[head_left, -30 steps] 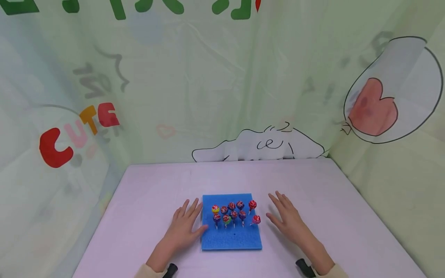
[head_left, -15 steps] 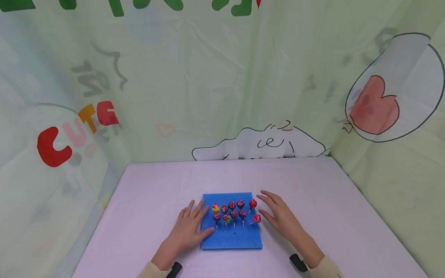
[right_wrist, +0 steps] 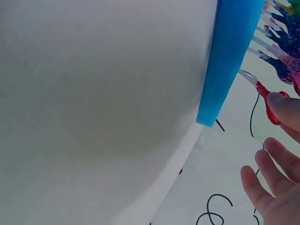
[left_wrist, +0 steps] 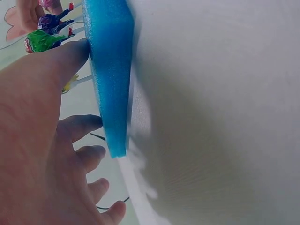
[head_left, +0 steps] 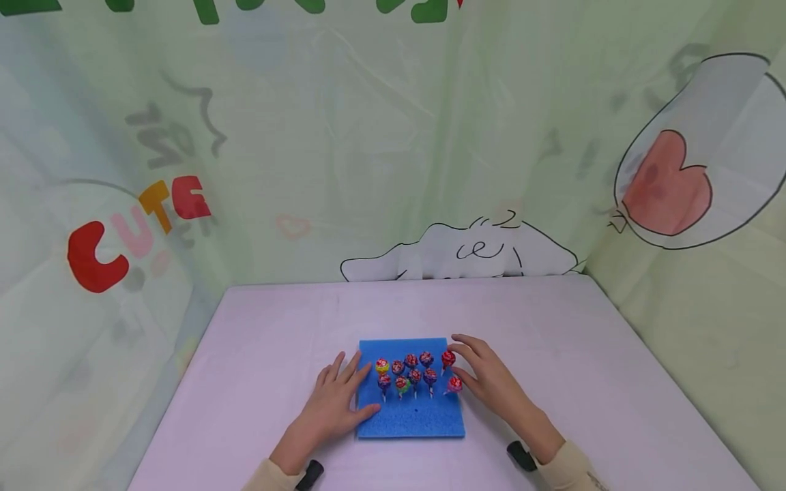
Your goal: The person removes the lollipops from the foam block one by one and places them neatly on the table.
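1. At far left, the word "CUTE" runs across the pale backdrop, above the lilac-white table.
2. The left hand lies at the left side of the blue foam board, fingers spread apart and grasping nothing, thumb and index fingertips resting on its upper face.
3. Just beyond those fingertips, the yellow-and-red lollipop stands by its stick in the board, with a dark lollipop nearer the person.
4. Towards the middle, more lollipops in dark, red and green wrappers continue both rows, between the two hands and touching neither.
5. Near the board's right edge are the red lollipop and, nearer the person, the pink lollipop.
6. The right hand reaches in from the right, thumb and index finger bent about the red lollipop's head; I cannot tell whether they clamp it. The pink one sits just beside the thumb.
7. At far right, a balloon drawing bears a red heart.
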The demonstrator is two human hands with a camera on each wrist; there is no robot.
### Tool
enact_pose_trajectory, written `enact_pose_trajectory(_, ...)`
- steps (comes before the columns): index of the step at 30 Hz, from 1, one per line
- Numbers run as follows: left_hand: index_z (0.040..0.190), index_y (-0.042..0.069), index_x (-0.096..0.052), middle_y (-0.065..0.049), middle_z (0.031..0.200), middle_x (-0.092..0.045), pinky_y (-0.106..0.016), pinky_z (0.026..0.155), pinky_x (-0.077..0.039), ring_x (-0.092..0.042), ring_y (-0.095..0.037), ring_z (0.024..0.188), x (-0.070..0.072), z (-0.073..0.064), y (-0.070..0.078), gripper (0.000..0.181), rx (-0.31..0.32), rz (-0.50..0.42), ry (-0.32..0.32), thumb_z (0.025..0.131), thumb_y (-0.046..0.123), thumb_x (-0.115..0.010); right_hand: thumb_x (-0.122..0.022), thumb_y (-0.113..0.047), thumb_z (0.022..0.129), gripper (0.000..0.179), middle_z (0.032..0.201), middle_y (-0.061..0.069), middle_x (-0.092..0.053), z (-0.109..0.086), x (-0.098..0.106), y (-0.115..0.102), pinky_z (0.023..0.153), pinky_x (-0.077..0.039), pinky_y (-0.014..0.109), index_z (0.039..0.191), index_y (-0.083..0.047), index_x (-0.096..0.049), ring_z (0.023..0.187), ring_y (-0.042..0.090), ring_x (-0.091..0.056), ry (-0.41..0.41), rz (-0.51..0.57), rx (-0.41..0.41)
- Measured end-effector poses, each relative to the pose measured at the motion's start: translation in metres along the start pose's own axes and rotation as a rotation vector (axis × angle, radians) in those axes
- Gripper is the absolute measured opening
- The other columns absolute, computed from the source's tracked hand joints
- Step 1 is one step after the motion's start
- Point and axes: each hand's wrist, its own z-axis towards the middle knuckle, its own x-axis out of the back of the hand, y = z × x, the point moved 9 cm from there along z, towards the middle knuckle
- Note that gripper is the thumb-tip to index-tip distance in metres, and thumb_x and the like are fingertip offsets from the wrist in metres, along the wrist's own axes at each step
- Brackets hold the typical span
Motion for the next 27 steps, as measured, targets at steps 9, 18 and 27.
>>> enact_pose_trajectory(9,0.156,0.022,-0.039,-0.007,0.168,-0.024,-0.064,0.119,-0.023,-0.015,-0.042,0.155,-0.0022,0.0002,-0.0019,0.084,0.005,0.001,-0.001,0.091,0.073,-0.05,-0.086,-0.009,0.078,0.049,0.134,0.013,-0.061,0.0014,-0.0012,-0.0012,0.097,-0.054,0.045,0.122,-0.011,-0.065,0.126,0.03,-0.057,0.029,-0.004,0.013)
enact_pose_trajectory(18,0.155,0.021,-0.04,-0.008,0.168,-0.024,-0.064,0.119,-0.022,-0.015,-0.043,0.155,0.0019,0.0001,-0.0004,0.083,0.01,-0.009,-0.001,0.09,0.072,-0.053,-0.086,-0.008,0.078,0.047,0.134,0.013,-0.061,0.0043,-0.0016,-0.0023,0.098,-0.054,0.044,0.12,-0.01,-0.065,0.126,0.03,-0.057,0.013,0.008,0.002)
enact_pose_trajectory(27,0.154,0.021,-0.042,-0.009,0.167,-0.025,-0.064,0.119,-0.022,-0.015,-0.043,0.155,0.0059,0.0,0.0009,0.083,0.021,-0.026,-0.003,0.09,0.07,-0.055,-0.087,-0.01,0.077,0.046,0.131,0.013,-0.062,0.005,-0.0042,-0.005,0.097,-0.054,0.045,0.117,-0.01,-0.065,0.123,0.03,-0.059,0.033,-0.035,0.03)
